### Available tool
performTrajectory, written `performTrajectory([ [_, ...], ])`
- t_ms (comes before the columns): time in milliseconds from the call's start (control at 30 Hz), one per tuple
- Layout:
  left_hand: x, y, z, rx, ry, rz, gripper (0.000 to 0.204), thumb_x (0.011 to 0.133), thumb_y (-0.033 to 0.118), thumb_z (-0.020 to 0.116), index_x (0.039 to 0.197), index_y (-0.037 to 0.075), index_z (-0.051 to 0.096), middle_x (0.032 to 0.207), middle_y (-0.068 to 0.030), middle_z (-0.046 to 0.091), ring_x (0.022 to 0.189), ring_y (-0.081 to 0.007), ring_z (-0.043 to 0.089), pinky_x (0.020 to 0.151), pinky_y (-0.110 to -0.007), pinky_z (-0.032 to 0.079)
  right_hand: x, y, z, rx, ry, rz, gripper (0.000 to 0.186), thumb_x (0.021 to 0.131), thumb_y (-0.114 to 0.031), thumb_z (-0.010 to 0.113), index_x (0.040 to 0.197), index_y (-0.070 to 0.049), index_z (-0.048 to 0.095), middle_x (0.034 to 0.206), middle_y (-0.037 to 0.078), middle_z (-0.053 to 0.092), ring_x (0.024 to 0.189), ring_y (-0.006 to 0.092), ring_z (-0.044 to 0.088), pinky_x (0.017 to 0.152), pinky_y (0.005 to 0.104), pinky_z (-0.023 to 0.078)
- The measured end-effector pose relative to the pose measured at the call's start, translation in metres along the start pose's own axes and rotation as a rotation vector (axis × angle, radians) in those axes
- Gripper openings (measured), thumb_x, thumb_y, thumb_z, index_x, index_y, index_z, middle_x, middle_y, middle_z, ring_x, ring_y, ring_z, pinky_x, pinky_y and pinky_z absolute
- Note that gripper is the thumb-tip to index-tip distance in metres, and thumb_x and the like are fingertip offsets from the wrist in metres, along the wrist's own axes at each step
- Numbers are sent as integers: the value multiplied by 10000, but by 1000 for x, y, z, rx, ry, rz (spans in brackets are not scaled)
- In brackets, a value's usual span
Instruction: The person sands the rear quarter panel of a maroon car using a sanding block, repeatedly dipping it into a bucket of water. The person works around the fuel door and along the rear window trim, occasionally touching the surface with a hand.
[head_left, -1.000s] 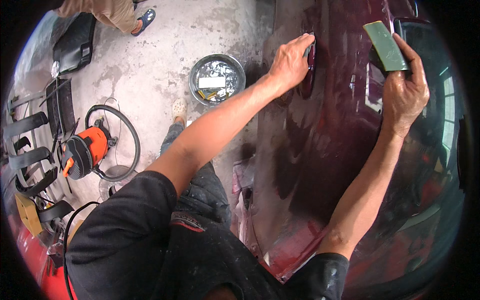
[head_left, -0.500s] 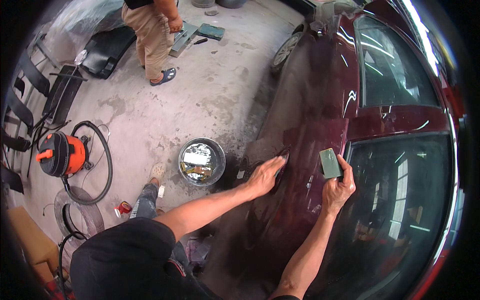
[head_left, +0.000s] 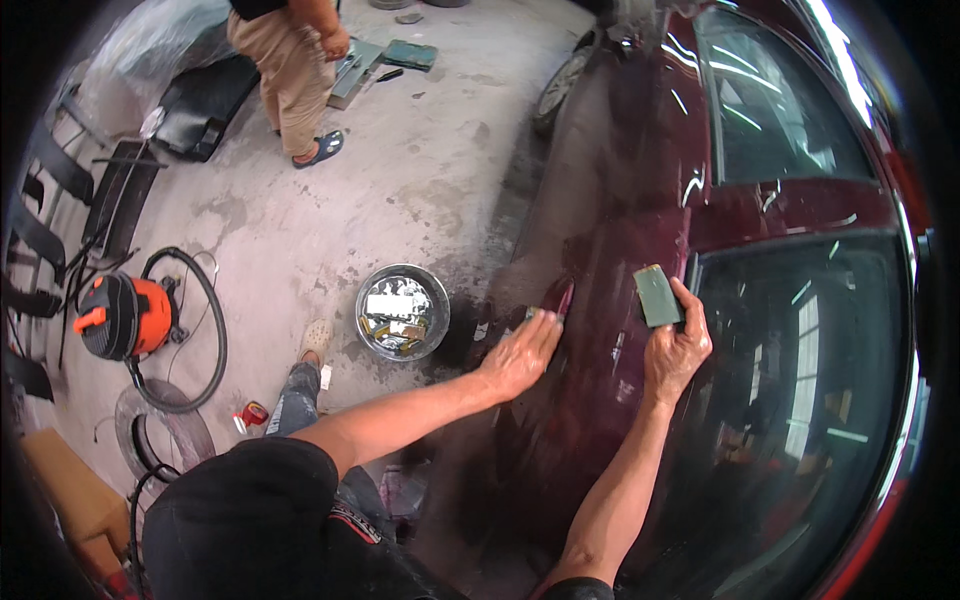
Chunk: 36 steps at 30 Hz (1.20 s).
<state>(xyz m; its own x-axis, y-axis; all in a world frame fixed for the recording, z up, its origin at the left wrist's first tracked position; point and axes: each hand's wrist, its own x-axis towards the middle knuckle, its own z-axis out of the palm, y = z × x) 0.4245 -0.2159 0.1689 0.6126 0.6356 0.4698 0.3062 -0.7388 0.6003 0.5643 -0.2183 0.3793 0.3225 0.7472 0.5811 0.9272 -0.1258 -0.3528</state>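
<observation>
Right hand (head_left: 678, 354) clamped on green block (head_left: 657, 297) at its 11–12 o'clock, block's long axis near 12–6; left hand (head_left: 520, 358), nearer the handle (head_left: 564, 292) (1 o'clock, axis 1–7), appears touching it, grip undeterminable.

Vacuum (head_left: 128, 316) (orange, black); tire (head_left: 188, 425)

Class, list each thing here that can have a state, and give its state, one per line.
Right grip: closed on the block
Green block: held, slightly tilted
Left grip: against the car door
Car windows: shut
Metal basin: uncovered, wet inside
Vacuum cleaner: standing, hose attached, power unclear
</observation>
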Motion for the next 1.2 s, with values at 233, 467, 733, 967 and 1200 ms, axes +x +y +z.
performTrajectory([
  [233,25,0,-8,111,-44,25,500,865,26,564,1333,-147,535,1369,-315,553,1300,-418,536,1072,-424,490,4,5,3,20,29,-32,421,737,137,522,1090,-2,704,1010,157,734,936,315,728,844,378,563],
  [467,47,-20,-3,66,-1,37,487,884,19,538,1346,-136,520,1349,-304,571,1248,-419,580,1068,-421,495,3,3,2,3,38,-46,431,738,144,520,1096,-10,704,1015,157,735,937,313,728,837,373,567],
  [733,-15,14,-2,106,-140,20,519,864,-13,520,1368,-137,511,1412,-315,522,1335,-412,513,1130,-428,445,4,0,0,-12,24,-33,394,774,130,547,1102,-22,705,991,145,730,917,312,724,825,377,562],
  [967,60,-28,7,-4,-41,-75,502,862,-23,522,1350,-141,519,1375,-311,550,1305,-414,540,1099,-437,475,5,0,4,7,11,-39,402,773,135,538,1103,-19,707,989,138,730,925,306,725,823,380,559],
  [1200,29,-5,-4,116,-12,32,478,896,22,525,1345,-142,516,1341,-308,573,1269,-418,565,1086,-432,479,3,2,1,30,25,-28,413,762,143,537,1106,-14,704,991,146,729,929,310,723,835,373,554],
])
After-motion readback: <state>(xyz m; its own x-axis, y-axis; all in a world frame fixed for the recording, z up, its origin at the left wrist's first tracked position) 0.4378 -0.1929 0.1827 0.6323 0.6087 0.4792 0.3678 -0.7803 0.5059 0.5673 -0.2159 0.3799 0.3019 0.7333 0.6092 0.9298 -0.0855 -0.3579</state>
